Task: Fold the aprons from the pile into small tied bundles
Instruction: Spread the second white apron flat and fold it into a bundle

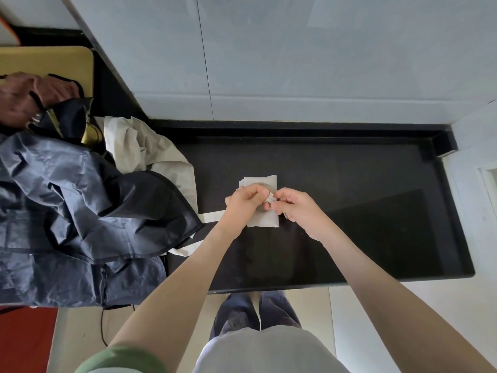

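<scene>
Together left hand [243, 201] and right hand [295, 208] pinch the strap [270, 197] over the folded apron [263, 220]

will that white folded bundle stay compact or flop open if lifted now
Probably floppy: the white bundle is thin cloth like the crumpled pile beside it. Likely light, so easy to push across the black counter. It may unfold, since the left hand and right hand only pinch its strap, not visibly knotted.

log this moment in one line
step: tying strap | left hand: pinches strap | right hand: pinches strap | white bundle: folded, on counter | apron pile: at left
</scene>
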A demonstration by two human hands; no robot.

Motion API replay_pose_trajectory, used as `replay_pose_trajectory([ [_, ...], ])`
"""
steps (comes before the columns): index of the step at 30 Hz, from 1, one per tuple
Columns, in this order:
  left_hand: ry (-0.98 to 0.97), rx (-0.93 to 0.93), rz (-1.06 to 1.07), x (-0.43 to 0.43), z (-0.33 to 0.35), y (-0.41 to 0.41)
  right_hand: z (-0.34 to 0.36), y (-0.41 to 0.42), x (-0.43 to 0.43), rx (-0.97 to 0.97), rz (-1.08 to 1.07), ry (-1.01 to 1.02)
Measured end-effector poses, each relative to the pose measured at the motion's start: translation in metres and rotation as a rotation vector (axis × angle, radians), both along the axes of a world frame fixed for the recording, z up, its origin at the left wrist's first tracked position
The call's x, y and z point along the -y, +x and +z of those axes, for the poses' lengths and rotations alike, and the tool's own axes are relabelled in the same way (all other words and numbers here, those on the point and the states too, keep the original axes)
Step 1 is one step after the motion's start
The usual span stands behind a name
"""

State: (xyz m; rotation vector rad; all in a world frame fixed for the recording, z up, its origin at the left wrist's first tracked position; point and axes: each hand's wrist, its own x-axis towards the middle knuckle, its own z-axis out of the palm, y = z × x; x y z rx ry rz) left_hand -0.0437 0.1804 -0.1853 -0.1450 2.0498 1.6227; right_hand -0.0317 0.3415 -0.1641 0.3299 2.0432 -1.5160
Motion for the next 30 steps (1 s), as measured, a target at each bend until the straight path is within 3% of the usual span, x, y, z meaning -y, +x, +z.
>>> replay_pose_trajectory([
  [9, 0.117, 0.052, -0.161, 0.011, 0.0, -0.005, 0.001, -0.007, -0.003, -0.038, 0.108, 0.111],
  [12, 0.074, 0.038, -0.183, 0.011, 0.004, -0.006, 0.001, -0.005, -0.004, -0.034, 0.133, 0.146],
  [15, -0.13, -0.053, -0.215, 0.008, 0.004, -0.007, -0.002, 0.0, -0.005, 0.012, 0.073, 0.13],
  [19, -0.407, -0.34, -0.35, -0.002, 0.014, -0.006, -0.001, 0.006, -0.004, 0.029, -0.004, 0.068],
  [22, -0.727, -0.552, -0.505, -0.003, 0.018, -0.001, 0.001, 0.008, -0.001, 0.084, -0.042, 0.001],
  [25, -1.136, -0.902, -0.718, -0.006, 0.008, 0.01, 0.002, 0.011, 0.001, 0.132, -0.071, -0.042],
  [30, -1.121, -1.153, -0.714, -0.005, -0.003, 0.016, 0.006, 0.007, 0.006, 0.251, -0.168, 0.009],
])
